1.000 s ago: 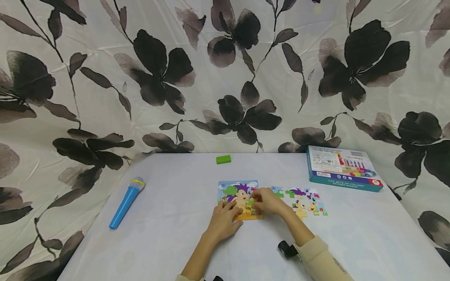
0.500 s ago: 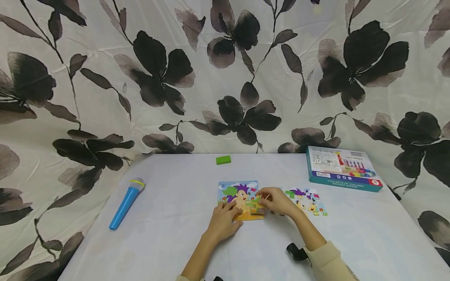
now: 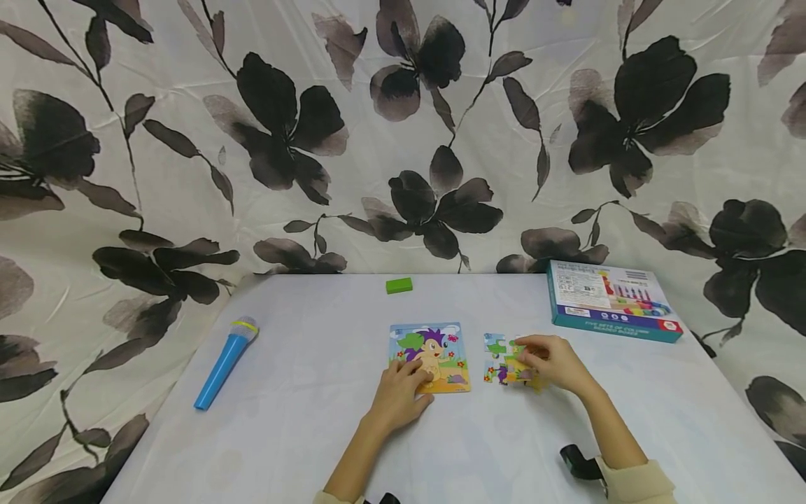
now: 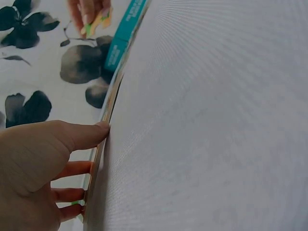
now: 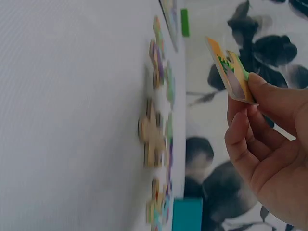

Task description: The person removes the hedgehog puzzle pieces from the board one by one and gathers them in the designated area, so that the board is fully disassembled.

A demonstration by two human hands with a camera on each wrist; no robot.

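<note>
A square puzzle board point(image 3: 412, 334) printed with a purple-haired hedgehog lies mid-table. My left hand point(image 3: 395, 397) rests on its lower left part, fingers over the picture. In the left wrist view the thumb point(image 4: 89, 136) and fingertips reach the board's thin edge. My right hand point(image 3: 557, 360) pinches a yellow-orange and green puzzle piece point(image 5: 221, 62) between thumb and fingers, raised above the table. Beneath it lie several loose puzzle pieces point(image 3: 494, 344), partly hidden by the hand in the head view. The right wrist view shows loose pieces point(image 5: 153, 132) edge-on.
A blue toy microphone point(image 3: 225, 364) lies at the left. One green block point(image 3: 399, 285) sits at the back of the white table point(image 3: 302, 420). At the back right is a teal-sided box point(image 3: 611, 301). A floral curtain point(image 3: 352, 140) hangs behind.
My right hand has lifted the puzzle piece off the board's lower right and carried it right, over the loose pieces. The board's printed corner now shows. My left hand stays in place.
</note>
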